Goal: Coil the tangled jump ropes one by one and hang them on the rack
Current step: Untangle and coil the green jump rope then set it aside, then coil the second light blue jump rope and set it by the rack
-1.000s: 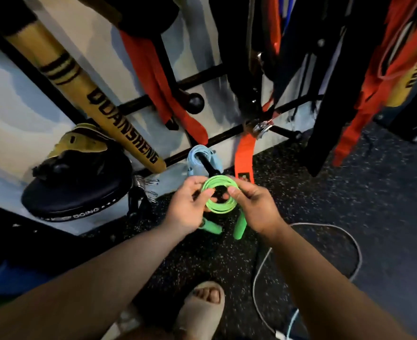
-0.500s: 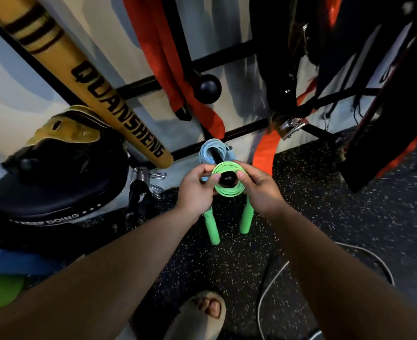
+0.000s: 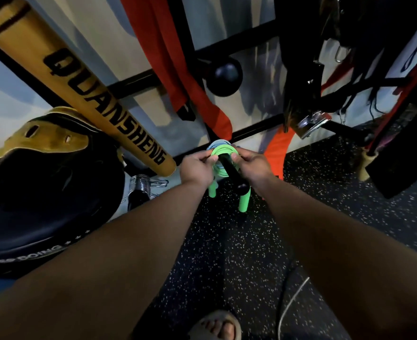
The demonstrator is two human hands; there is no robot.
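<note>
On rack peg (image 3: 232,171): I am seating green rope coil (image 3: 223,149) well back, left hand (image 3: 195,165) and right hand (image 3: 254,164) fingers pinching opposite sides.

A yellow bat (image 3: 87,94) lettered QUANSHENG slants across the upper left of the frame. Below it, at the left edge, sits a black and gold pad (image 3: 43,197). Orange bands (image 3: 178,69) hang at top centre. A speckled dark floor (image 3: 325,217) fills the lower right, with a sandal (image 3: 214,327) at the bottom edge.
</note>
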